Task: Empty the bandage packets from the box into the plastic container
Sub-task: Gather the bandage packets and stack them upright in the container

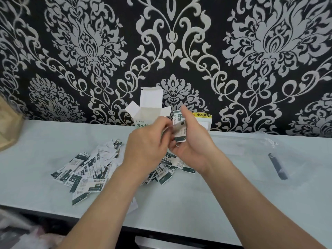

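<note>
A white bandage box [146,112] with green print stands upright at the back of the table, its top flaps open. Just in front of it, my right hand [190,141] holds a small stack of white-and-green bandage packets [179,128] upright. My left hand [149,144] pinches the left edge of that stack with its fingertips. Many more loose packets [86,169] lie scattered on the table below and left of my hands. A clear plastic container [280,159] with a dark clasp sits on the table to the right, hard to make out.
The pale table [197,203] runs along a black-and-silver patterned wall. A wall socket with a yellow warning label [203,115] sits behind my right hand. A wooden object [9,126] is at the far left. The table's front edge lies close below.
</note>
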The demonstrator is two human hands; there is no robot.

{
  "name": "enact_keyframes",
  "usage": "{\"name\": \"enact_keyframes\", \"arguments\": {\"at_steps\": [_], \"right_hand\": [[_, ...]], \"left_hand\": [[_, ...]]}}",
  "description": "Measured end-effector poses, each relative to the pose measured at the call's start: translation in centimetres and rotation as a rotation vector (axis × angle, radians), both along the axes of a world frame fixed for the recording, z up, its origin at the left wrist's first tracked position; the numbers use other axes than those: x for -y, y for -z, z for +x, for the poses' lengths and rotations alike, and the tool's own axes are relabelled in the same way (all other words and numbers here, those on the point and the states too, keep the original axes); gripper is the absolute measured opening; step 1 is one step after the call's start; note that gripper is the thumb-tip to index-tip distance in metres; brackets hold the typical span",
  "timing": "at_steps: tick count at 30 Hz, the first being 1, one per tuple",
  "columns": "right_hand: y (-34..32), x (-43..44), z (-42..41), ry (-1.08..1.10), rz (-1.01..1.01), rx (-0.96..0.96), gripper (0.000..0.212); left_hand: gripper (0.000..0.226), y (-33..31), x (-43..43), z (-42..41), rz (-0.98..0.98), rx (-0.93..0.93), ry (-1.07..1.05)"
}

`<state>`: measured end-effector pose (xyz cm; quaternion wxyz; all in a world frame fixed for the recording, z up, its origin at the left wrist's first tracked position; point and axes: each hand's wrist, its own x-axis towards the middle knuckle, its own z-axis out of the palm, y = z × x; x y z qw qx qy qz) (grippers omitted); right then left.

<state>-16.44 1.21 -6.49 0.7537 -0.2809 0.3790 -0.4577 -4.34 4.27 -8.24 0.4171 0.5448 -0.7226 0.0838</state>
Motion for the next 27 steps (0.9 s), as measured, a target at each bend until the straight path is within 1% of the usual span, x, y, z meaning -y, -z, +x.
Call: {"name": "enact_keyframes", "arguments": {"at_steps": [2,4,5,7,9,10,12,14,15,19,21,24,25,27], "right_hand": [[0.2,0.1,-0.1,0.0,-0.001,0.003,0.045],[0.3,0.1,-0.3,0.031,0.002,-0.008,0.039],[0.3,0.1,-0.4,0.06,-0.004,-0.016,0.034],[0.1,0.3,-0.8,0.123,-0.014,-0.031,0.03],[-0.2,0.6,-1.2,0.168,-0.013,-0.034,0.03],[-0.4,0.7,-1.3,0.17,-0.026,-0.05,0.029],[-0.5,0.9,-1.7,0.142,-0.086,-0.146,0.029],[-0.5,1.0,-1.9,0.114,-0.162,-0.261,0.03],[-0.5,1.0,-2.0,0.113,-0.194,-0.288,0.031],[-0.6,0.6,-1.4,0.166,-0.259,-0.249,0.03],[-0.5,0.2,-0.7,0.221,-0.275,-0.209,0.026],[-0.4,0.0,-0.5,0.207,-0.238,-0.19,0.02],[-0.6,0.1,-0.7,0.181,-0.197,-0.185,0.019],[-1.0,0.5,-1.7,0.121,-0.128,-0.144,0.021]], "left_hand": [[0.011,0.1,0.1,-0.4,0.043,0.029,0.042],[0.021,0.1,0.3,-0.5,0.088,0.043,0.118],[0.023,0.0,0.2,-0.7,0.107,0.021,0.159],[0.022,-0.3,0.2,-0.8,0.148,-0.076,0.198],[0.018,-1.0,0.1,-0.5,0.259,-0.222,0.223],[0.014,-1.4,0.0,-0.1,0.337,-0.326,0.241],[0.012,-2.1,0.2,0.8,0.478,-0.525,0.26],[0.016,-2.4,0.5,1.5,0.588,-0.65,0.225],[0.016,-2.4,0.6,1.6,0.63,-0.725,0.209],[0.008,-2.1,0.5,-0.1,0.711,-1.095,0.202],[0.008,-1.8,0.5,-1.0,0.69,-1.214,0.196],[0.019,-1.6,0.7,-1.4,0.588,-1.221,0.131],[0.021,-1.8,0.7,-1.1,0.547,-1.177,0.107],[0.022,-2.4,0.7,-0.2,0.473,-1.003,0.046]]}}
